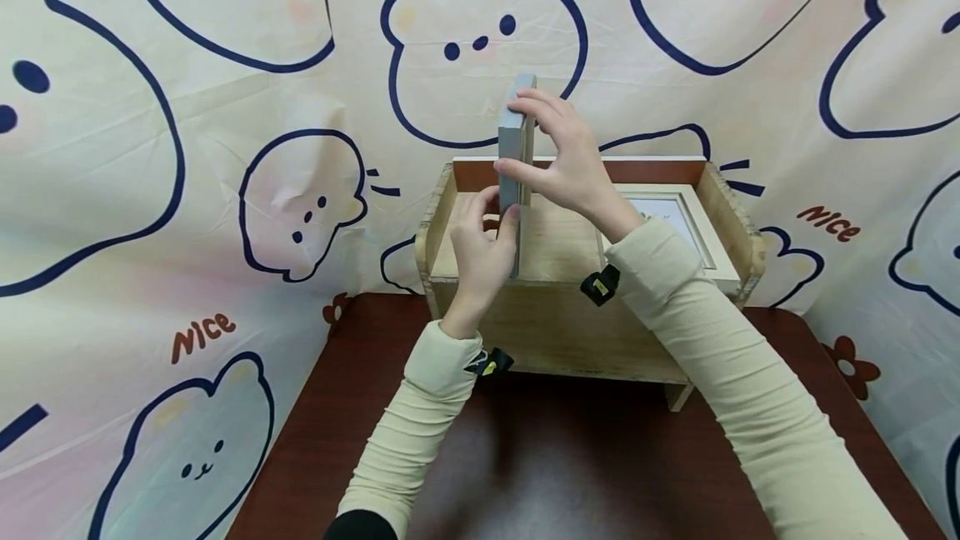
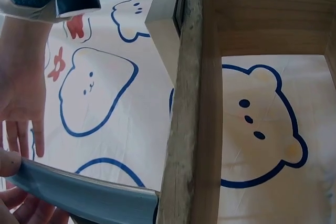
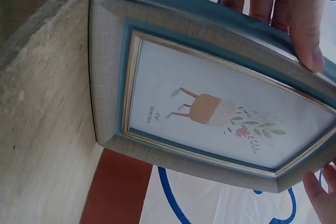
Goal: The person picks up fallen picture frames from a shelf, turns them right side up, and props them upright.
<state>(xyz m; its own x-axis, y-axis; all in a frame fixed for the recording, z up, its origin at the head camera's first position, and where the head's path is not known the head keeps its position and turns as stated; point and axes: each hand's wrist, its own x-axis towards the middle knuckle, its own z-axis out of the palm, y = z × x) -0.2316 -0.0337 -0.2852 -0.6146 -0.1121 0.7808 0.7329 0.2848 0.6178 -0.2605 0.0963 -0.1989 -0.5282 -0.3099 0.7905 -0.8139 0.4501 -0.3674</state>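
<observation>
Left hand [image 1: 482, 247] pinches frame [image 1: 511, 142] low, right hand [image 1: 566, 158] grips higher | long axis upright at shelf [image 1: 558, 250], picture facing right | right hand nearer second frame [image 1: 703, 227]

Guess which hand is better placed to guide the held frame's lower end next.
Probably the left hand: it holds the blue-edged frame lower, nearer the wooden shelf; the right hand grips nearer the top.

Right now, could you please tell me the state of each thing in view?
Wooden shelf: standing on the dark red table.
Cream picture frame: lying face up on the shelf, partly hidden.
Blue-edged picture frame: held on edge, picture facing right.
Left hand: gripping the blue-edged picture frame, lower.
Right hand: gripping it higher.
</observation>
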